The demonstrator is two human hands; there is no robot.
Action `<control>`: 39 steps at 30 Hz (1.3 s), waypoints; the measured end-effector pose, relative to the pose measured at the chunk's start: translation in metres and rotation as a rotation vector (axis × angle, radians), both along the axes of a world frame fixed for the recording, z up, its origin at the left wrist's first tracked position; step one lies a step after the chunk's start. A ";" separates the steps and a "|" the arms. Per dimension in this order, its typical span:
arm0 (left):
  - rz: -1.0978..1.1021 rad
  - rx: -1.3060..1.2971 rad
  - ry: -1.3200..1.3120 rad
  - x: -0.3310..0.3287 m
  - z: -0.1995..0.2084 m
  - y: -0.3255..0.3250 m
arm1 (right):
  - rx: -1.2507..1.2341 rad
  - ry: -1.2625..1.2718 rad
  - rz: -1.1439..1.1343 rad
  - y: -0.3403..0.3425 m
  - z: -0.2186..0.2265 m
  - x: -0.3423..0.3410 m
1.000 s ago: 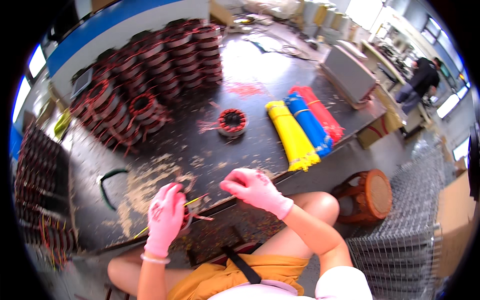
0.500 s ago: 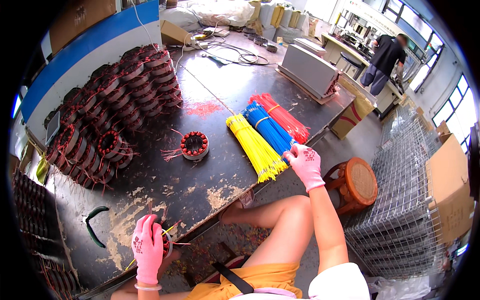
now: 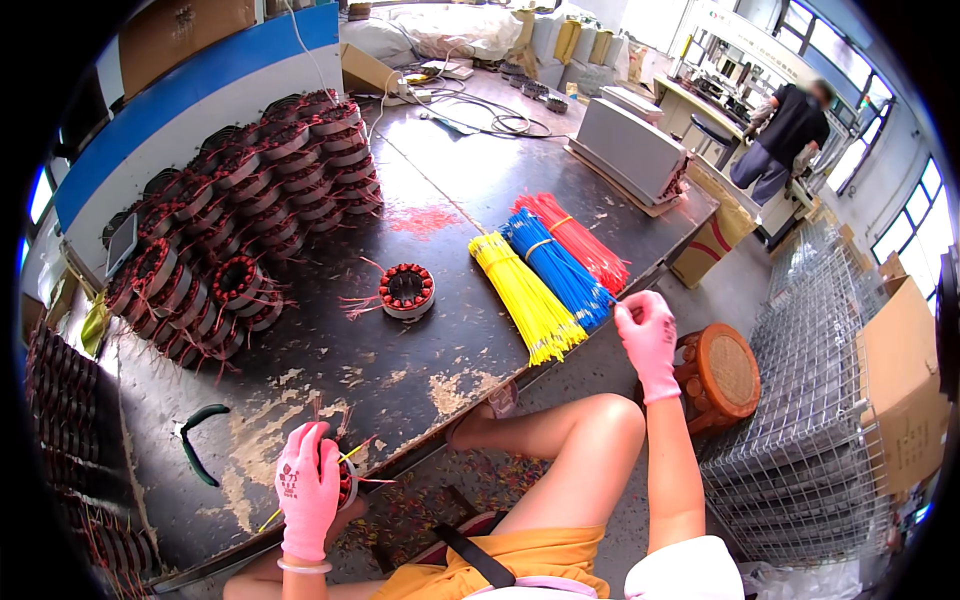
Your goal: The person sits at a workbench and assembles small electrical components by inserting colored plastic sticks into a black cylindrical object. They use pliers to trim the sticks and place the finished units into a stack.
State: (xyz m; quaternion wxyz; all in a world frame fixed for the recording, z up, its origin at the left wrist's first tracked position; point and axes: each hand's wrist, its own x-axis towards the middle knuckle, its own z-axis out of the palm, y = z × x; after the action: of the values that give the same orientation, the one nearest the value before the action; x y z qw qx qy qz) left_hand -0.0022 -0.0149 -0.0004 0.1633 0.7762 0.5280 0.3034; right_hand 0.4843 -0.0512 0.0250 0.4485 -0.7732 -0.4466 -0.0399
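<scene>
My left hand, in a pink glove, is closed round a wound motor stator at the table's front edge. A yellow wire and several red leads stick out of this stator, partly hidden by my fingers. My right hand, also gloved in pink, pinches the end of a blue wire at the near end of the blue wire bundle. Beside that lie a yellow wire bundle and a red wire bundle, each tied with a band. Another stator with red leads rests mid-table.
Stacked stators fill the table's left back. Green-handled cutters lie at the left front. A grey box stands at the back right. Right of the table are a wooden stool and wire cages. A person works farther off.
My right hand has moved a little to the right, away from the blue bundle, with its fingers still pinched. My left hand keeps its hold on the stator. The whole view has shifted slightly.
</scene>
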 end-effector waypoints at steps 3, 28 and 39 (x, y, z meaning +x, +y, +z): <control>0.045 0.098 -0.008 0.000 0.007 -0.004 | 0.167 0.282 0.070 -0.022 0.039 -0.047; 0.224 0.174 -0.185 0.012 -0.005 -0.009 | -0.427 0.562 1.128 0.063 -0.036 -0.308; -0.158 0.017 -0.078 -0.018 0.000 0.010 | -0.007 0.009 1.121 0.043 -0.020 -0.292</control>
State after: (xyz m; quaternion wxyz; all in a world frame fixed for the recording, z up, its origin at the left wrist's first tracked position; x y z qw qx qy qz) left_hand -0.0206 -0.0051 -0.0006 0.2005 0.8045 0.4557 0.3239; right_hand 0.1924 -0.0077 0.0045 0.4005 -0.4189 -0.7876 0.2095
